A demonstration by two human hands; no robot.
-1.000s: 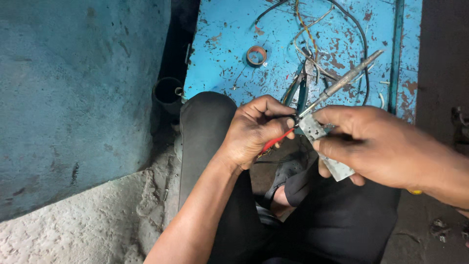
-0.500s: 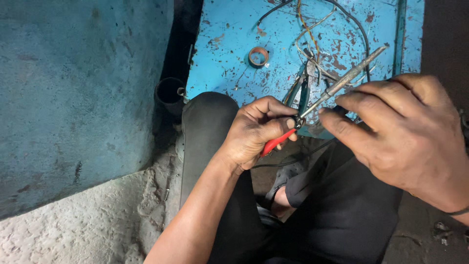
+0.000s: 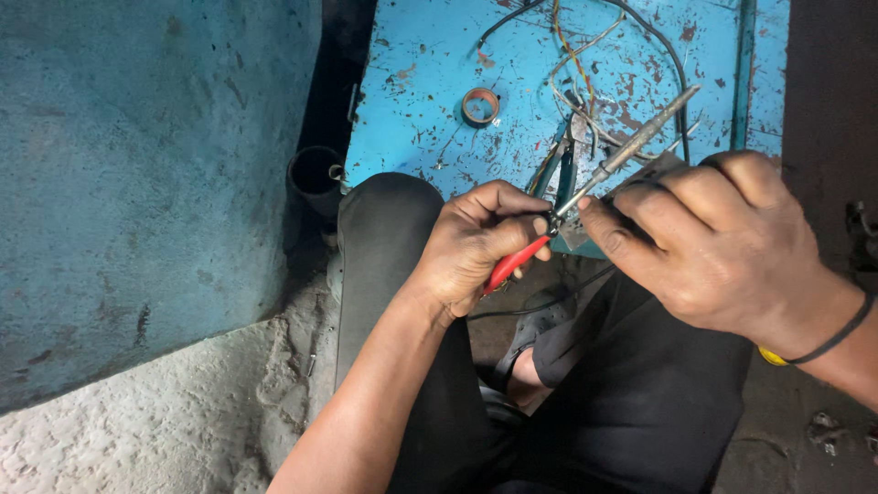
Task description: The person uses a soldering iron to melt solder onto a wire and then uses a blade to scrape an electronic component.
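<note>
At centre frame, the left hand (image 3: 476,242) clamps red-handled pliers (image 3: 512,263) while the right hand (image 3: 722,247) pinches a small metal piece (image 3: 576,233); a slip could nick fingertips.

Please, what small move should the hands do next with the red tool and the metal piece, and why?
Probably steady the metal piece in the right hand before the left hand squeezes the red-handled tool. The tool's tip sits right at the piece's edge, beside the metal rod, and both are held in the air above the knees, with nothing supporting them, so a slip seems likely.
</note>
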